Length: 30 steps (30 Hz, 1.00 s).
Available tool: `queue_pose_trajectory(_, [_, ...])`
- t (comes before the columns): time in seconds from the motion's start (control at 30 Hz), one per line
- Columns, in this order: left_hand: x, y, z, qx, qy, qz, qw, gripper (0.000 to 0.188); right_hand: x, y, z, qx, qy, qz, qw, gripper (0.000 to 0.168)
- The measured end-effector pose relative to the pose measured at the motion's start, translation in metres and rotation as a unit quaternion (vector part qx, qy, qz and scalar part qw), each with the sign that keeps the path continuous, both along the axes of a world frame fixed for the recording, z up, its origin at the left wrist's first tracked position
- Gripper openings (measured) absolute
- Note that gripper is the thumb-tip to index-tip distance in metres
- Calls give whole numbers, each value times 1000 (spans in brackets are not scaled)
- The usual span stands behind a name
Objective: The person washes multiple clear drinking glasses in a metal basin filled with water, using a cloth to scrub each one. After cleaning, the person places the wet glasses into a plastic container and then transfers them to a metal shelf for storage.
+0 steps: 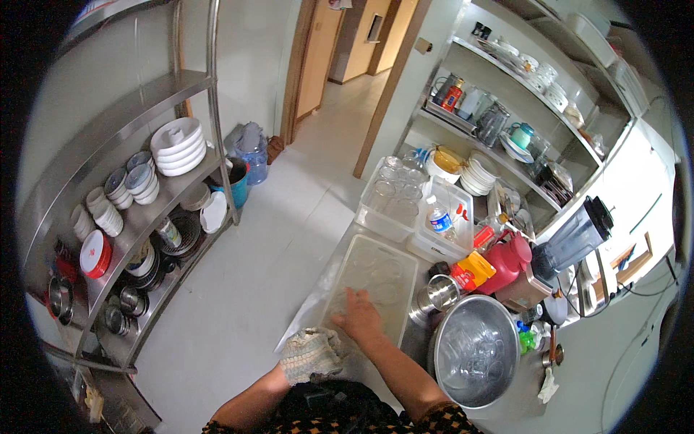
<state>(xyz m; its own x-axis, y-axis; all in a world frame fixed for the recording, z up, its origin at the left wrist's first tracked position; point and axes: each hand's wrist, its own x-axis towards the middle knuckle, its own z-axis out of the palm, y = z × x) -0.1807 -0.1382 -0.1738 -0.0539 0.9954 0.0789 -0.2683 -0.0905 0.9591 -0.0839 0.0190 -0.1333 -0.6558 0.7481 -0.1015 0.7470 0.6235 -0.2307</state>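
Observation:
My left hand is at the near edge of the steel table, largely covered by a bunched, greyish-white cloth that it holds. My right hand reaches over a translucent plastic tub, its fingers spread above or inside the near part; whether they touch something there I cannot tell. Faint round shapes like glasses show in the tub. To the right stands a large steel bowl with several clear glasses in it. A steel pot is between tub and bowl.
Beyond the tub stand a plastic bin of upturned glasses and another with a water bottle. A red jug and a blender are at the right. Steel shelving with bowls lines the left; a doorway opens ahead.

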Motion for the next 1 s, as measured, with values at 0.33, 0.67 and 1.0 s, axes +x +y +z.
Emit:
queue_pose_trajectory(0.33, [28,21,115,-53,489,-44,869,24,50,-4,59,3,112,-24,993,70])
queue_pose_trajectory(0.67, [102,49,124,-42,229,-25,972,21,222,0,56,10,156,-180,971,57])
queue_pose_trajectory(1.0, [148,64,106,-73,131,-91,985,15,327,34,-9,127,-118,-250,953,65])
